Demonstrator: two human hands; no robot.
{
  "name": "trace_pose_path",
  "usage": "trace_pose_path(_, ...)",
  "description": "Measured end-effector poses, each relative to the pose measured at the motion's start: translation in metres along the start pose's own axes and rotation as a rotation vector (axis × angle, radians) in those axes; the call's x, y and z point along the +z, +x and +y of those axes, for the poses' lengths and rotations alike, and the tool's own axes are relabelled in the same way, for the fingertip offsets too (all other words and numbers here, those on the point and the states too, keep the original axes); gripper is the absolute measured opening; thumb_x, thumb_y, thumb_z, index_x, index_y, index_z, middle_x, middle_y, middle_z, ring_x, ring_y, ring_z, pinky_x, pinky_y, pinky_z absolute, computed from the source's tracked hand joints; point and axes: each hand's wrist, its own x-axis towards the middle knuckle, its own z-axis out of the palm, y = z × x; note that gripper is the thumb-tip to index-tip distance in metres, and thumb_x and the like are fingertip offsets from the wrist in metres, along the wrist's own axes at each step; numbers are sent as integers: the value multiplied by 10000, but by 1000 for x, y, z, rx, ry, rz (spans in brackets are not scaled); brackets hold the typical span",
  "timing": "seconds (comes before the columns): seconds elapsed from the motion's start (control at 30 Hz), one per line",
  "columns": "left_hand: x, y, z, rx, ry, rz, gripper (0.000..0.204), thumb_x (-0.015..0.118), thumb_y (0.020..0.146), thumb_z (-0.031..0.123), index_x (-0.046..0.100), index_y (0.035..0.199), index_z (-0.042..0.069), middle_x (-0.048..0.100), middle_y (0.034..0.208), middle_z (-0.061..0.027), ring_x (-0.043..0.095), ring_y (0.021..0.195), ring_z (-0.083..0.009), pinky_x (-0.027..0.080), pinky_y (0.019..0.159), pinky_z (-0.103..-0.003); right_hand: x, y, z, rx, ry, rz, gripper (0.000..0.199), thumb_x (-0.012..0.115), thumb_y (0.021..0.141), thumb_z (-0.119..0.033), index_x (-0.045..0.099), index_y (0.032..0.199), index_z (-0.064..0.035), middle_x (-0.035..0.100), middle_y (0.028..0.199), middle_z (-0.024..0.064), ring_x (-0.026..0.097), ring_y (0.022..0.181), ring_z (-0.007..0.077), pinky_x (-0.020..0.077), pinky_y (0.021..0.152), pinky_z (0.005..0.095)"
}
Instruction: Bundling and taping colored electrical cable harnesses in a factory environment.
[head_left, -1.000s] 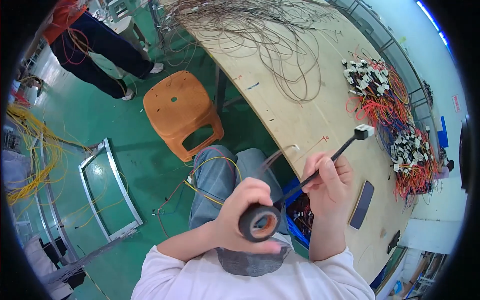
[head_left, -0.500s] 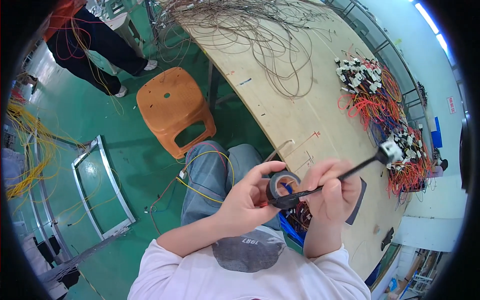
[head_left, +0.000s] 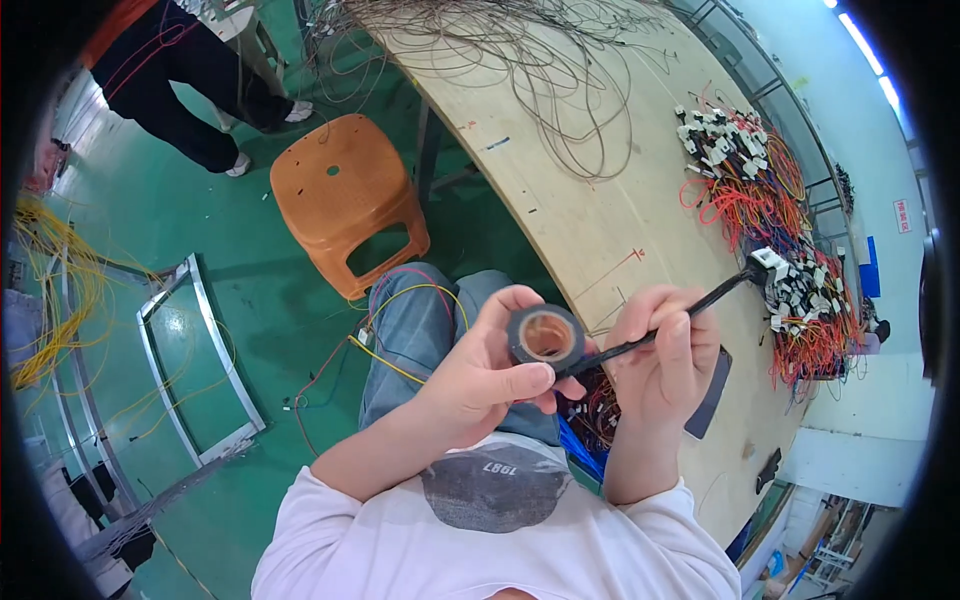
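My right hand (head_left: 665,350) pinched the black cable (head_left: 715,295) by the worktop's (head_left: 600,225) left edge; my left hand (head_left: 480,385) clamped the tape (head_left: 547,338) just outside that edge. And the cable? Slanting away rightward, tape to white plug (head_left: 770,262), slim, nearly straight! The tape: thick, black, brown-cored.

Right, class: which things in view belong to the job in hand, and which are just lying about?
Apparently in the job:
black tape roll, in the left hand
black-wrapped cable with white connector, in the right hand

Apparently just lying about:
orange plastic stool
dark smartphone on the table
rectangular metal frame
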Motion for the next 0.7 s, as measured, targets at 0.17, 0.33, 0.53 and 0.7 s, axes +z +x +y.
trace_pose_path(0.17, -16, -5, -7, 176, -92, -8, 500, 622, 703, 117, 348, 1122, 99, 444, 956, -93, 456, 566, -153, 322, 466, -236, -1, 1, -2, 114, -2, 223, 126, 438, 871, -100, 477, 813, 5, 536, 760, 149, 496, 525, 127, 411, 465, 213)
trace_pose_path(0.33, -22, 0, -17, 944, 795, -178, 563, 706, 654, 316, 395, 1033, 40, 439, 906, -127, 433, 698, -150, 355, 596, -223, -4, 6, -4, 169, -29, 313, 134, 450, 868, -102, 488, 797, 5, 536, 745, 141, 492, 502, 110, 400, 432, 205)
trace_pose_path(0.53, -12, 6, -27, 717, 861, 190, 412, 745, 633, 114, 427, 888, 48, 386, 656, 2, 318, 517, -55, 290, 443, -188, 8, 7, -20, -19, -163, 145, 121, 444, 849, -78, 466, 763, 4, 527, 728, 150, 486, 490, 112, 407, 425, 201)
trace_pose_path(0.7, -6, 24, -23, 640, 979, 337, 539, 678, 678, 13, 348, 1105, 12, 538, 818, -53, 511, 655, -58, 428, 535, -202, 6, -4, -22, 133, -210, 146, 47, 448, 792, 3, 472, 755, -14, 549, 776, 119, 518, 554, 115, 444, 509, 226)
